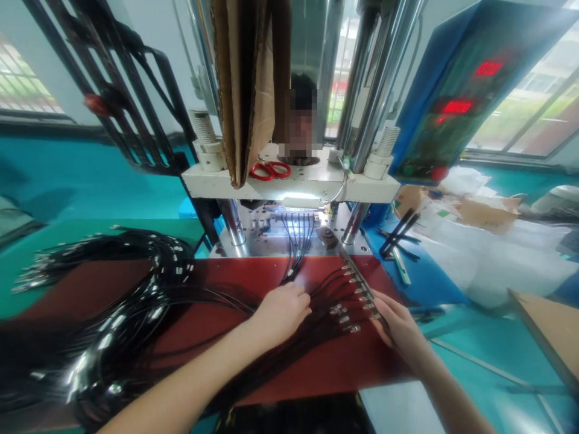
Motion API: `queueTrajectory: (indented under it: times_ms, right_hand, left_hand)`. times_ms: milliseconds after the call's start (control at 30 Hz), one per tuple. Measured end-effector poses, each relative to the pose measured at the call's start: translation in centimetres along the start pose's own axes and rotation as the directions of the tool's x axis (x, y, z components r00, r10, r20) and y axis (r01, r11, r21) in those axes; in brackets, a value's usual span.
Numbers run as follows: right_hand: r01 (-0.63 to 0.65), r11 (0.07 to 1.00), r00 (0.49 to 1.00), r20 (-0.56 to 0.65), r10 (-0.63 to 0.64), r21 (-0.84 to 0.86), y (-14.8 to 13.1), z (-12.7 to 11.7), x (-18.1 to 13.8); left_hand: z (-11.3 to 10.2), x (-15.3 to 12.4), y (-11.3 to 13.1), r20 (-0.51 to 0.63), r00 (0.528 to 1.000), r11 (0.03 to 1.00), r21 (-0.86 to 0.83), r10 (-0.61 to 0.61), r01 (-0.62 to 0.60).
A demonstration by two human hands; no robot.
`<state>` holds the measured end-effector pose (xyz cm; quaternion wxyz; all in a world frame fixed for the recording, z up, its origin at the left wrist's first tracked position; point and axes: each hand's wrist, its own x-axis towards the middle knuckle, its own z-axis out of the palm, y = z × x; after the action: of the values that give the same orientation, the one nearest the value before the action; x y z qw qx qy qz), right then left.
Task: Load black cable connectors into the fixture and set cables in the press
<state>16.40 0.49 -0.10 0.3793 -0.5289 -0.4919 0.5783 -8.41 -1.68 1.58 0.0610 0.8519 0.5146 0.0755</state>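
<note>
On the left a heap of black cables (113, 313) lies on the red mat (316, 361). Our left hand (280, 313) closes over the cable bunch (296, 253) running into the press (294, 181); we should hold them flat and untangled. Our right hand (398, 325), fingers curled, steadies the connector strip (359, 289), best kept straight.

A factory workshop is shown. Beyond the left hand (283, 310), a column press (294, 181) with steel pillars is mounted on the red worktop (316, 361). Up and to the right of the right hand (398, 325), a blue control box (465, 96) with red digits is seen. Bundled black cables (113, 313) are heaped left of the hands.
</note>
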Motion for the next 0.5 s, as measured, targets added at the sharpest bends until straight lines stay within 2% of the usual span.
queueTrajectory:
  times_ms: [100,200,267,333,367,400,467,500]
  right_hand:
    - [-0.041,0.999,0.999,-0.018,0.04,-0.021,0.0,-0.2,0.7]
    - [-0.011,0.993,0.999,0.042,0.016,-0.119,0.5,-0.5,1.4]
    - [0.034,0.975,0.996,0.09,-0.015,-0.218,0.8,-0.7,1.9]
    - [0.09,0.912,0.994,0.1,-0.054,-0.401,0.9,-1.0,2.3]
    - [0.13,0.835,0.991,0.096,-0.092,-0.534,0.9,-1.1,2.5]
    - [0.174,0.711,0.985,0.105,-0.141,-0.681,0.7,-1.2,2.6]
    - [0.245,0.345,0.958,0.174,-0.226,-0.906,0.3,-1.2,2.9]
    - [0.268,0.159,0.943,0.225,-0.245,-0.95,0.1,-1.1,3.0]
  left_hand:
    - [0.3,-0.3,1.0,-0.043,0.995,0.995,0.058,0.087,-0.084]
    - [1.2,-0.6,1.8,0.008,0.982,0.977,0.103,0.188,-0.187]
    - [1.7,-0.5,2.2,0.03,0.977,0.97,0.123,0.209,-0.211]
    - [1.9,-0.2,2.4,0.043,0.979,0.971,0.131,0.198,-0.202]
    - [1.9,0.1,2.6,0.048,0.982,0.973,0.131,0.184,-0.189]
    - [1.8,0.3,2.6,0.055,0.984,0.976,0.126,0.172,-0.178]
    - [1.5,0.7,2.6,0.069,0.984,0.981,0.095,0.166,-0.172]
    - [1.3,0.9,2.4,0.073,0.983,0.982,0.064,0.171,-0.176]
